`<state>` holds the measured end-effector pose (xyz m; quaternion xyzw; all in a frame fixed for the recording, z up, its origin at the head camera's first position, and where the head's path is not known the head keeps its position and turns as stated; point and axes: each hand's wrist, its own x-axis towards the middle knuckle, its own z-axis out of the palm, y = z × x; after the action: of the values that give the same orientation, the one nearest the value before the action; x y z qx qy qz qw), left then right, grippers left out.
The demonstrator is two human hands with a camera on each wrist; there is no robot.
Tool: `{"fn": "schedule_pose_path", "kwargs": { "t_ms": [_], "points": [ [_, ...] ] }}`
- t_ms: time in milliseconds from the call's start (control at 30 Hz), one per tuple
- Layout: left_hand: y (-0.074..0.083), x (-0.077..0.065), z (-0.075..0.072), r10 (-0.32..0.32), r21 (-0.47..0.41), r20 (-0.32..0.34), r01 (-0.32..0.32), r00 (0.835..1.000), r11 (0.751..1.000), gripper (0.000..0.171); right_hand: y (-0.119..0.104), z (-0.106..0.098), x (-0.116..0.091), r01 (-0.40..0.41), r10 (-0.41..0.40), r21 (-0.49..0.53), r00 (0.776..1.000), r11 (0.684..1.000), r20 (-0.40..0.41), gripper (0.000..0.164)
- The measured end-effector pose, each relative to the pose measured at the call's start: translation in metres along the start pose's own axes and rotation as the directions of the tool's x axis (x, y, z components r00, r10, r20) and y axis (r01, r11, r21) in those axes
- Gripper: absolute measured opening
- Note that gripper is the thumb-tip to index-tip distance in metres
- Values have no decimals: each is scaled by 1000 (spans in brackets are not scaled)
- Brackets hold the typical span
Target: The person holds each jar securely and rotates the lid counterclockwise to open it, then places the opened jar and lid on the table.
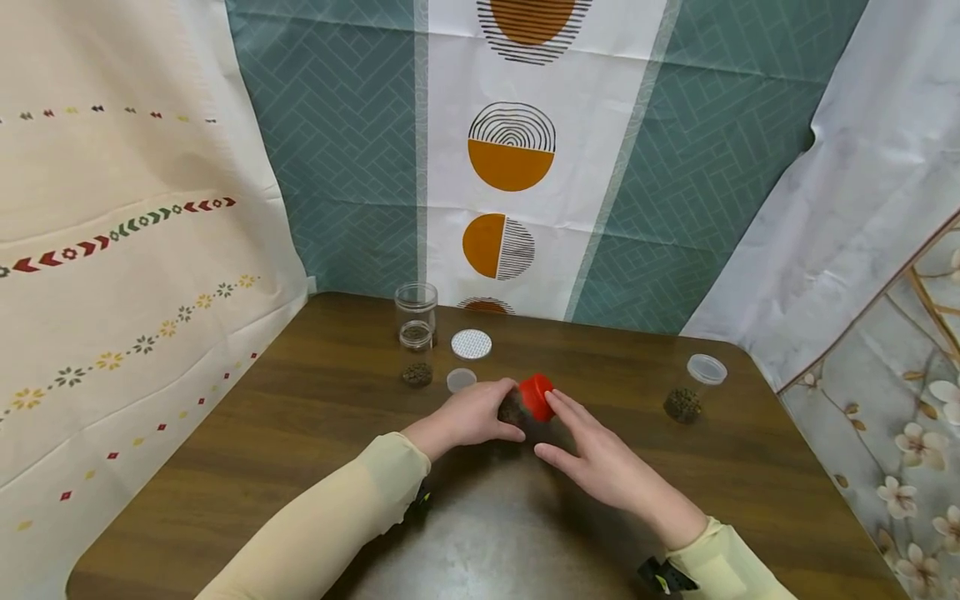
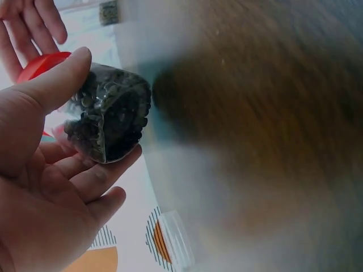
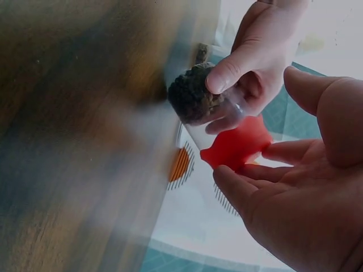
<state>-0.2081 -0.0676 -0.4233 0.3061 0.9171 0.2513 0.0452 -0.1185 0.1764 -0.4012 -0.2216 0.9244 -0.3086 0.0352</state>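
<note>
My left hand grips a small clear jar by its sides, thumb on one side and fingers on the other. Dark granules fill much of it, and the jar is tilted just above the table. A red lid covers its far end, pointing toward my right hand. Fingertips of that hand touch the red lid with nearly straight fingers, while its thumb stands apart from it. Part of the jar is hidden behind my left fingers in the head view.
Beyond the left hand stand a clear jar with granules and a wider clear jar. Beside them lie a white patterned disc and a small translucent lid. A capped jar of granules stands at the right of the table.
</note>
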Motion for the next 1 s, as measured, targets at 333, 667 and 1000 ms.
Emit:
{"fn": "schedule_pose_path", "kwargs": {
  "t_ms": [333,667,1000],
  "points": [
    [2,-9,-8,4,72,-4,-4,1000,997,63,-2,-5,11,47,-47,-47,999,998,-15,79],
    [3,-16,-7,14,112,-24,-12,1000,994,61,2,-12,39,17,-20,-74,999,997,-45,68],
    [3,-16,-6,37,141,-29,-32,999,989,63,0,-11,60,-38,24,-188,997,981,-80,54]
  ]
}}
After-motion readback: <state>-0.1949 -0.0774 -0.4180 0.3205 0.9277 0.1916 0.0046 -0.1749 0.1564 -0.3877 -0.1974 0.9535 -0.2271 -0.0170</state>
